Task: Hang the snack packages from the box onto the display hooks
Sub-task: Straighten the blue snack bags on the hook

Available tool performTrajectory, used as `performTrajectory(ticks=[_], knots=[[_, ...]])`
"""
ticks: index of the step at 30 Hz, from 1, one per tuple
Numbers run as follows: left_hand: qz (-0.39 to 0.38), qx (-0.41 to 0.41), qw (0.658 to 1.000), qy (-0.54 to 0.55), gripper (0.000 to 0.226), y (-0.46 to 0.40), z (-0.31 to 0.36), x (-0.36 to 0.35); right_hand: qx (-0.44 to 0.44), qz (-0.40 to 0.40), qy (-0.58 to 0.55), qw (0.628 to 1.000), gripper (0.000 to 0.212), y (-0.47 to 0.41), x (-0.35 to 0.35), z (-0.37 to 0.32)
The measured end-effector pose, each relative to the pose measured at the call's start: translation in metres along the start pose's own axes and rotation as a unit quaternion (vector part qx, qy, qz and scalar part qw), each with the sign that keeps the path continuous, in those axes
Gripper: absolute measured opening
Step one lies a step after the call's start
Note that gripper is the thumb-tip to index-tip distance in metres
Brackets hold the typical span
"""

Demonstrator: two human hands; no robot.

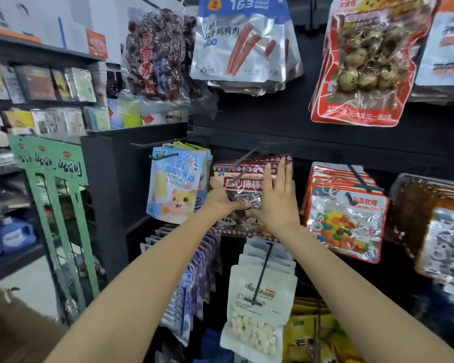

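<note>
Hands, 2, both raised to the dark display wall (312, 132) at its middle row.

Left hand (222, 197): at the left edge of the maroon snack packages (247, 179), thumb across the front of the clear window, remaining fingers out of sight behind the pack; it appears to pinch the front pack, though the hidden fingers cannot be confirmed.

Right hand (277, 203): laid flat on the front of the same packages, fingers straight and pointing up, tips near the top edge, palm over the lower right part. Nothing gripped.

Maroon snack packages: a stack hanging on a black hook (247, 157) in the centre of the wall, front pack tilted with its bottom toward the camera.

Neighbours, same row: pale blue pouch with a cartoon hamster (173, 189) just left, on its own hook; red-bordered jelly bean packs (344, 221) to the right.

Row above: dark red dried fruit bags (157, 53), white and blue chicken strip pouches (244, 43), red packs of brown eggs (364, 64).

Row below: white candy pouches (257, 310) on a long hook directly under the hands; purple-white packs (189, 292) to their left; yellow packs (317, 336) to their right.

Far left: green wire rack (55, 195) on the floor, shelves of small boxed goods (45, 85) behind it.
</note>
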State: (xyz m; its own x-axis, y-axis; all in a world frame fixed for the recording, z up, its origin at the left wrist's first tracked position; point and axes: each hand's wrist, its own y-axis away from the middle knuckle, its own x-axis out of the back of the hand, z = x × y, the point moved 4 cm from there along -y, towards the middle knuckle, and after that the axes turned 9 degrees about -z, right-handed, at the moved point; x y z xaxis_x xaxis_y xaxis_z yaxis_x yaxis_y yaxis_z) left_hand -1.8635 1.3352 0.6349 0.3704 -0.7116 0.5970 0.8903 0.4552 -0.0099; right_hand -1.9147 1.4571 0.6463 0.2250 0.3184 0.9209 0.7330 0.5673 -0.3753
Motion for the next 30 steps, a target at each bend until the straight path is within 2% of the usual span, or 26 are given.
performTrajectory(ticks=[4, 8, 11, 14, 15, 20, 24, 27, 30], knots=[[0.006, 0.0, 1.0, 0.019, 0.091, -0.02, 0.001, 0.005, -0.041, -0.031, -0.002, 0.999, 0.106, -0.018, -0.004, 0.008], [-0.038, 0.013, 0.995, 0.088, 0.097, -0.05, -0.001, 0.007, -0.061, -0.027, -0.03, 0.997, 0.1, -0.031, -0.004, 0.012], [-0.046, 0.019, 0.983, 0.177, 0.065, -0.064, 0.001, 0.016, -0.066, -0.014, -0.044, 0.997, 0.101, -0.041, 0.003, 0.011], [-0.015, -0.004, 0.959, 0.282, 0.024, -0.074, 0.008, 0.028, -0.073, -0.049, -0.005, 0.996, 0.103, -0.053, 0.01, 0.013], [0.001, -0.002, 0.953, 0.302, 0.02, -0.075, 0.01, 0.032, -0.071, -0.063, 0.008, 0.995, 0.105, -0.058, 0.012, 0.014], [-0.061, 0.006, 0.912, 0.405, 0.027, -0.08, 0.023, 0.034, -0.077, -0.113, 0.066, 0.988, 0.113, -0.078, 0.018, 0.021], [-0.095, 0.007, 0.928, 0.361, 0.029, -0.085, 0.026, 0.039, -0.085, -0.139, 0.094, 0.982, 0.118, -0.084, 0.017, 0.025], [-0.112, 0.015, 0.918, 0.381, 0.021, -0.089, 0.027, 0.04, -0.086, -0.144, 0.092, 0.982, 0.117, -0.086, 0.017, 0.024], [-0.11, 0.021, 0.922, 0.371, 0.019, -0.093, 0.029, 0.043, -0.091, -0.158, 0.086, 0.98, 0.118, -0.085, 0.015, 0.023]])
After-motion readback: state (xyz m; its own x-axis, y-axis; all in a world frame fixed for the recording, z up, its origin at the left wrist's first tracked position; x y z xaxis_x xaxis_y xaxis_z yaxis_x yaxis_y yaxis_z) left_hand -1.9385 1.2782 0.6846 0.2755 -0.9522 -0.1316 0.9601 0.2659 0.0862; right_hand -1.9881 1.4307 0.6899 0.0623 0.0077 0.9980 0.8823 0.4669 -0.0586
